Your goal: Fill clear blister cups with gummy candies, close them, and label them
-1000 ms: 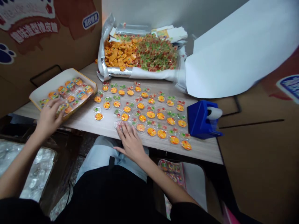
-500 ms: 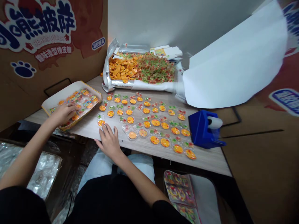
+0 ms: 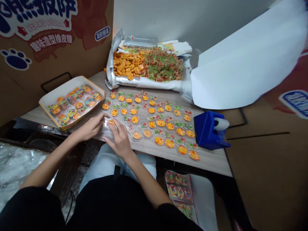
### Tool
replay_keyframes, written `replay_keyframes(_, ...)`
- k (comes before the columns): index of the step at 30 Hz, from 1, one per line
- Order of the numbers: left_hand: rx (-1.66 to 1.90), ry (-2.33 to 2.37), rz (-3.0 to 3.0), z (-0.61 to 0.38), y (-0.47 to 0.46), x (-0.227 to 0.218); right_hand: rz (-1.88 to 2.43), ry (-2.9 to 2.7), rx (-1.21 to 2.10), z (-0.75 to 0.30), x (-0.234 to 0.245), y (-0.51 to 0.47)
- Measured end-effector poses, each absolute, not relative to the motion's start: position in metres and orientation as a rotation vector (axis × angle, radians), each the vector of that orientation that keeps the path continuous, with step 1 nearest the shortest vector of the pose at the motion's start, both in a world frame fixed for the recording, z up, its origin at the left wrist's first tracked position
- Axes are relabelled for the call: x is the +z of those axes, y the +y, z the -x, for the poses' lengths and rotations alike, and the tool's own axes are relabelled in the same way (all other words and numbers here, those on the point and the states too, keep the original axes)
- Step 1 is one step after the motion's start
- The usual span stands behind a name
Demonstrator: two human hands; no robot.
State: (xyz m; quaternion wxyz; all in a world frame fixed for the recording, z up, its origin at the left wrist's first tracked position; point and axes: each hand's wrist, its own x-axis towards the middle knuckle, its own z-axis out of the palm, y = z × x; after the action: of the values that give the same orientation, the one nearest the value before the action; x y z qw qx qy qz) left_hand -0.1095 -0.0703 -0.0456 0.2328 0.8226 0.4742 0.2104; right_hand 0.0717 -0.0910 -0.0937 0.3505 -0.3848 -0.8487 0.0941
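A light, slippery clear plastic blister pack (image 3: 108, 125) holding an orange gummy sits on the pale wood-grain tabletop (image 3: 154, 154), best taken by its thin rim. The left hand (image 3: 90, 127) and right hand (image 3: 119, 139) close around it from both sides; whether they grip it, I cannot tell. A white-and-orange cardboard tray (image 3: 64, 84) of packs lies at ten o'clock.

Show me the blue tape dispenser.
In the head view, the blue tape dispenser sits at the table's right end, just right of the rows of clear gummy packs.
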Motion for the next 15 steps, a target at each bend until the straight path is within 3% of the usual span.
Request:
replay_keyframes(5, 0.767, 1.377, -2.164, 0.110, -0.057, -0.068, 1.029, -2.238, 0.391, -0.072, -0.093, -0.066)
replay_keyframes(15, 0.828, 1.436, -2.285, 0.134, -0.082, -0.052, 1.015, -1.960, 0.459, -0.103, -0.089, -0.081)
